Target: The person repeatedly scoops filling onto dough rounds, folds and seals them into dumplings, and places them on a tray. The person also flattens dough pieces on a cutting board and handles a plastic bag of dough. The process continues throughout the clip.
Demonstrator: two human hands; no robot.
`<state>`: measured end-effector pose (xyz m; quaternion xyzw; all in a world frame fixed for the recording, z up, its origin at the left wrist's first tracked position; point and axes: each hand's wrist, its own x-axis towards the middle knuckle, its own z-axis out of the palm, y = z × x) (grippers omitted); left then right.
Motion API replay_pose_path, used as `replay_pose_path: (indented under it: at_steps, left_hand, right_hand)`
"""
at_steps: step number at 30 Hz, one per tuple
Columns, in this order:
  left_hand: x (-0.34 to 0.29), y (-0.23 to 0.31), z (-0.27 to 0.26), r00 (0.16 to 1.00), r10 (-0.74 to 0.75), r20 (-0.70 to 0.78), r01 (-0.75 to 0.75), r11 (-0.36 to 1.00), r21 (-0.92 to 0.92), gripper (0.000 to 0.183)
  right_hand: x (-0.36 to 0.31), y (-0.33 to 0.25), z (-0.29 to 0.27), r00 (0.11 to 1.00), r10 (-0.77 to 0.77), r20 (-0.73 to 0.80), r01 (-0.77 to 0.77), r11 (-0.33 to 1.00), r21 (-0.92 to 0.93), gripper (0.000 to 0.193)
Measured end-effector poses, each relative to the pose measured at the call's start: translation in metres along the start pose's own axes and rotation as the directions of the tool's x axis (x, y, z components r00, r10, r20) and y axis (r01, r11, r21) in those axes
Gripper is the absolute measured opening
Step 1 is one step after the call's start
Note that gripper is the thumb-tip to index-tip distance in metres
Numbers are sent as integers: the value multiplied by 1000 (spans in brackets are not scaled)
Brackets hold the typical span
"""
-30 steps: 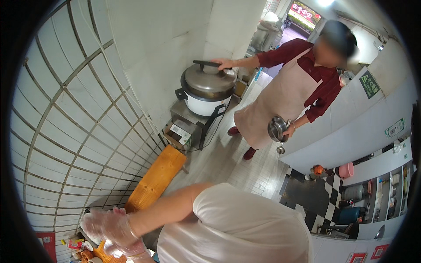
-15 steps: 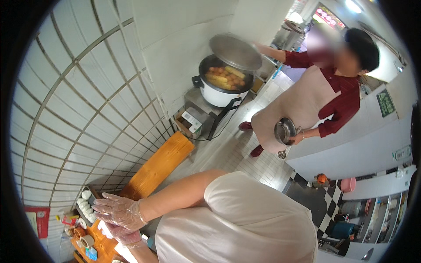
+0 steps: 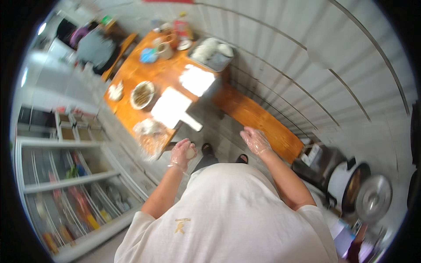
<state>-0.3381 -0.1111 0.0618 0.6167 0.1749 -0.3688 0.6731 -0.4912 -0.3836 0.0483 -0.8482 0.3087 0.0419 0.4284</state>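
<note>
Both of my hands wear clear plastic gloves and are held apart in front of my white shirt. My left hand [image 3: 180, 155] curls around a pale, round, dough-like piece [image 3: 190, 153], just off the table's near corner. Nothing shows in my right hand [image 3: 256, 141], which hangs beside the wooden bench with its fingers loosely extended. On the wooden table [image 3: 125, 111] lies a white board with a handle [image 3: 173, 107], close to my left hand. Beyond it stands a bowl of brownish filling [image 3: 142, 95]. A metal tray of white buns or dough pieces [image 3: 210, 52] sits at the far corner.
A clear plastic bag [image 3: 151, 138] and a white lump [image 3: 115, 91] lie on the table. The bench [image 3: 263, 122] runs along the tiled wall. A glass-doored display fridge [image 3: 72, 188] stands left. At right is a white cooker [image 3: 342, 186] with a lid [image 3: 373, 199] beside it.
My view has swung from the cooker and co-worker to the table. My hands, earlier close together, are now apart. The co-worker is mostly out of view, with a red sleeve at lower right.
</note>
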Motion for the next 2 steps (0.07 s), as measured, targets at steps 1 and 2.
replay_pose_path:
  at_steps: [1, 2]
  left_hand:
    - [0, -4, -15, 997, -17, -79, 20, 999, 31, 48]
    - [15, -4, -22, 996, 10, -91, -10, 1000, -3, 48]
  right_hand:
    - [10, -4, 13, 991, 25, 128, -18, 998, -52, 56]
    - [34, -1, 20, 984, 92, 151, -74, 989, -124, 61]
